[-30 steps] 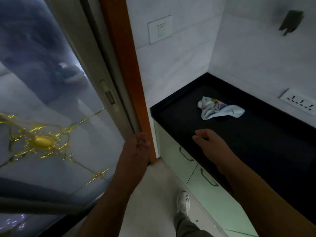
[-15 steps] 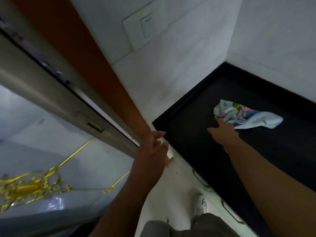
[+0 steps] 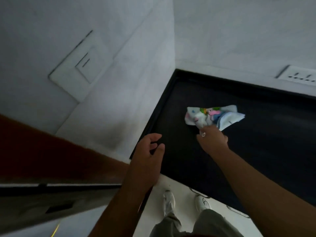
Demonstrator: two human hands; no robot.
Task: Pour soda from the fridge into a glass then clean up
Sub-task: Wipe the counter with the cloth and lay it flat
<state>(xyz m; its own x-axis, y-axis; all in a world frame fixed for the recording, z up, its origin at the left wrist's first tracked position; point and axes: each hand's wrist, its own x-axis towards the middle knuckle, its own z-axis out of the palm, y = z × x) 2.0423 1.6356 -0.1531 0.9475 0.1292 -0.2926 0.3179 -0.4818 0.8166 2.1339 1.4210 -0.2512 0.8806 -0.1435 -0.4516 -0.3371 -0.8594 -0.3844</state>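
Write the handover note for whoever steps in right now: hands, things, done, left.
Left hand: open, empty, over the left edge of the counter.
Right hand: pinches the near edge of the cloth, as far as the view shows.
Cloth: crumpled on the black counter, near the wall corner.
Soda, glass, fridge: not in view.
Done: cannot tell whether the pour is finished.
Left: probably wipe the counter with the cloth, then check on the soda and glass.
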